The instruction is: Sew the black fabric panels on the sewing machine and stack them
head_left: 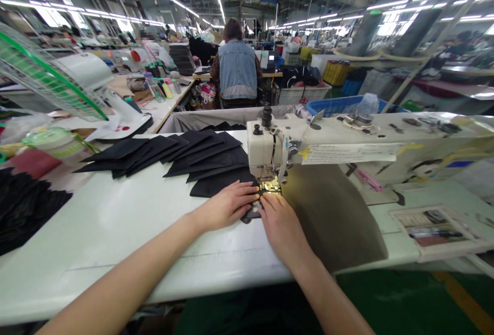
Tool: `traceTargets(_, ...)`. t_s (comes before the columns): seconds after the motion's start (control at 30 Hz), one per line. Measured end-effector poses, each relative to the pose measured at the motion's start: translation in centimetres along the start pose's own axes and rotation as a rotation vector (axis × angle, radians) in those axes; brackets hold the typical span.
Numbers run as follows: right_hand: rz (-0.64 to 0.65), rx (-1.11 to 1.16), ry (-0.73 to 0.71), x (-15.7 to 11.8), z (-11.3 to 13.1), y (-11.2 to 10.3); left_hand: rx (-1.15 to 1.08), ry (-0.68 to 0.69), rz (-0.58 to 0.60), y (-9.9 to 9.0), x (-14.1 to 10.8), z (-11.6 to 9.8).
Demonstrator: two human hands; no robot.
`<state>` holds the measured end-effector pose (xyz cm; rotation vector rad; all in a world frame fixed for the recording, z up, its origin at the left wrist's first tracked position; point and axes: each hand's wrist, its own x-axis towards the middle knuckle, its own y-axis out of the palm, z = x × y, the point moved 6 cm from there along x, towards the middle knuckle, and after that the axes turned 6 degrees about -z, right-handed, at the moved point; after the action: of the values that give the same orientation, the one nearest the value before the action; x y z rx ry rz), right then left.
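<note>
A white sewing machine (328, 137) stands on the pale table, its lit needle area just beyond my fingertips. My left hand (227, 205) lies flat, fingers stretched to the right over the edge of a black fabric piece (210, 183) beside the presser foot. My right hand (278, 222) rests in front of the foot, fingers forward and nearly touching the left fingertips; whatever lies beneath them is mostly hidden. Overlapping black fabric pieces (173, 152) fan out to the left behind my left hand.
A dark fabric pile (27, 211) lies at the far left, near a white fan with a green rim (50, 72). A tray with small tools (436, 229) is set into the table at right. A person in a denim vest (238, 70) sits ahead, beyond a blue basket (335, 104).
</note>
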<state>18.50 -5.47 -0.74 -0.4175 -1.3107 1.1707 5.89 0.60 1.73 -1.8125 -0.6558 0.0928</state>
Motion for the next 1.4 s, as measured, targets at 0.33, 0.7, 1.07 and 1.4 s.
traceTargets(0.33,-0.080,0.011,-0.029,-2.4,0.2,0.5,0.020,-0.017,-0.021,-0.4,1.1,2.2)
traceTargets(0.7,-0.161,0.009,-0.009,-4.1,1.0,0.5,0.048,-0.050,-0.041,-0.1,0.6,2.2)
traceTargets(1.07,-0.162,0.030,-0.009,-4.0,1.3,0.0,0.262,-0.367,-0.001,-0.2,0.6,4.0)
traceTargets(1.4,-0.118,0.078,-0.017,-3.9,1.2,-0.5,0.151,-0.446,-0.109,-4.3,-1.0,3.4)
